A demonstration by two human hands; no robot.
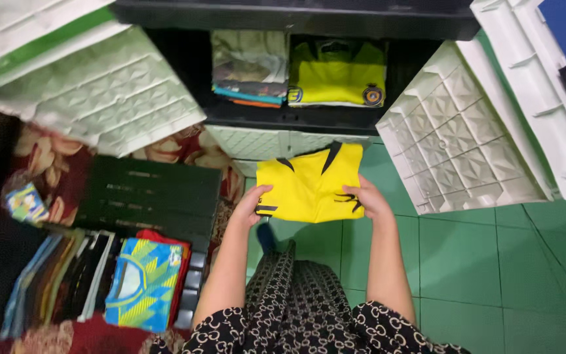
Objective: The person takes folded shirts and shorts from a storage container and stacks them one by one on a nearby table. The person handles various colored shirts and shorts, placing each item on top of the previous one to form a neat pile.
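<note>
Fingers: both hands pinch the folded yellow jersey (310,182); left hand (251,206) grips its left edge; right hand (368,198) its right
Behind: open cabinet shelf (283,117) with folded shirts (337,80)

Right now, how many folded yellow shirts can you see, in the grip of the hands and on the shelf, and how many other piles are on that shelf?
Yellow shirt in both hands: 1
Yellow shirt on the shelf: 1
Mixed-colour pile on the shelf: 1
Total: 3
</note>
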